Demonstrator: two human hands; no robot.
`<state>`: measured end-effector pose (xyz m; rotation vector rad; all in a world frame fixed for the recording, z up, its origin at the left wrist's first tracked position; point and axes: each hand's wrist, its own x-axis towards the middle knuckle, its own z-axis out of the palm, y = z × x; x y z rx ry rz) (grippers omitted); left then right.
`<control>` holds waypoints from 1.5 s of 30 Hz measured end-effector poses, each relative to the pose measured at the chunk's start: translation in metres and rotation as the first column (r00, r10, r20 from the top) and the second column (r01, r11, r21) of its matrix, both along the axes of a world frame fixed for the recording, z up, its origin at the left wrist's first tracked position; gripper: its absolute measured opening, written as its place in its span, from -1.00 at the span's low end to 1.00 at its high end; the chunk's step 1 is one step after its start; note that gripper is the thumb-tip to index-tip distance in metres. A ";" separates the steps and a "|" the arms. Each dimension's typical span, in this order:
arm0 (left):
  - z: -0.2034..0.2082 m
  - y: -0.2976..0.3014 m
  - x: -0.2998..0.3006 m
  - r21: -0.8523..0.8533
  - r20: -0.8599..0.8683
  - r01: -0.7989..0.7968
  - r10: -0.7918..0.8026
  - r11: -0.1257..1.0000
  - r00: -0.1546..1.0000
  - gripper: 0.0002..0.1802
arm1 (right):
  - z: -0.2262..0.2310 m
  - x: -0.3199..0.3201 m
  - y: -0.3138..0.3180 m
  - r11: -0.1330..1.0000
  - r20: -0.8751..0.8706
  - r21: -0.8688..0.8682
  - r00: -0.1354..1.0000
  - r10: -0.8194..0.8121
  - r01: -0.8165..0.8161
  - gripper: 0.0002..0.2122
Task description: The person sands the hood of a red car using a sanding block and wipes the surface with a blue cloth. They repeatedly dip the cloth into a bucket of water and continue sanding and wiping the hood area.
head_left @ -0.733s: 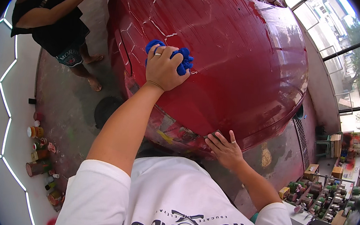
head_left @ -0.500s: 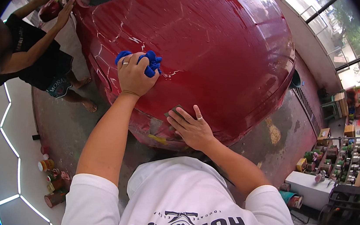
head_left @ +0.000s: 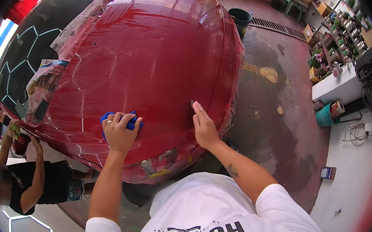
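A wet red car hood (head_left: pixel 164 64) fills the middle of the view. My left hand (head_left: pixel 121 132) is closed around a bunched blue cloth (head_left: pixel 132 123) and rests on the hood's near part. Farther right, my right hand (head_left: pixel 205 126) lies on the hood with fingers stretched forward and close together. Under those fingers is a small dark piece of sandpaper (head_left: pixel 192 103); only a sliver shows by the fingertips, the rest being covered.
Newspaper masking (head_left: pixel 46 83) covers the edge by the windshield (head_left: pixel 35 41). At left, another person (head_left: pixel 36 182) works at the side mirror (head_left: pixel 21 145) with a green cloth. A dark bucket (head_left: pixel 240 20) stands beyond the bumper. Shelved cans (head_left: pixel 339 37) and a teal bucket (head_left: pixel 325 116) line the right.
My view has turned, so the car and the other person sit lower and farther left. My right hand has slid forward over the hood with the sandpaper. My left hand keeps the blue cloth.
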<state>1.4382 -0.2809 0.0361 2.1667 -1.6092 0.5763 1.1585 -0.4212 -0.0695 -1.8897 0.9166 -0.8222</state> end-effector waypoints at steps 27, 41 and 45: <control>-0.007 -0.053 0.009 0.036 -0.087 0.000 0.004 0.999 0.996 -0.75 | -0.062 0.059 -0.076 0.943 -0.361 -0.332 0.923 -0.135 0.008 -0.36; -0.014 0.042 -0.028 0.075 -0.090 -0.011 0.018 0.997 0.996 -0.14 | -0.071 -0.209 -0.045 0.958 -0.261 0.028 0.928 -0.268 0.284 -0.47; 0.001 0.063 -0.009 0.084 -0.104 -0.083 0.092 0.993 0.990 -0.12 | -0.176 -0.379 -0.002 0.791 -0.668 0.029 0.601 -0.439 0.611 -0.40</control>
